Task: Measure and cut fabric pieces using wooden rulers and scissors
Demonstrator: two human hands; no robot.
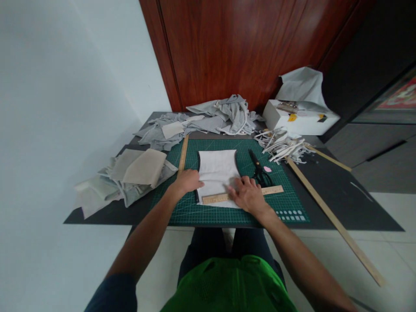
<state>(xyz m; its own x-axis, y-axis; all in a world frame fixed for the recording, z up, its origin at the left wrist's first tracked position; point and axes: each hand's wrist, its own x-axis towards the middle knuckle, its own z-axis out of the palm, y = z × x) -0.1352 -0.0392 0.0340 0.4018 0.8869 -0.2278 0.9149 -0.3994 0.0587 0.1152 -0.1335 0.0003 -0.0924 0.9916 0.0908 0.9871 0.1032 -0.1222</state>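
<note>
A white piece of cloth (pixel 217 167) with dark side edges lies on the green cutting mat (pixel 195 215). Across its near end rests a short wooden ruler (pixel 215 198). My right hand (pixel 248 193) lies on the ruler and the cloth's right side, fingers spread. At the cloth's left edge is my left hand (pixel 187 181), its thumb stretched onto the fabric and its other fingers partly hidden. A second wooden ruler (pixel 183 154) runs away from me just beyond that hand. Black scissors (pixel 258 167) lie right of the cloth, beside a small pink piece (pixel 267 169).
Fabric pieces (pixel 143 171) are piled at the left, with more grey cloth (pixel 227 115) along the back. Thin strips (pixel 282 145) lie in a heap by a white box (pixel 299 117). A long wooden stick (pixel 334 221) sticks out past the table's front edge.
</note>
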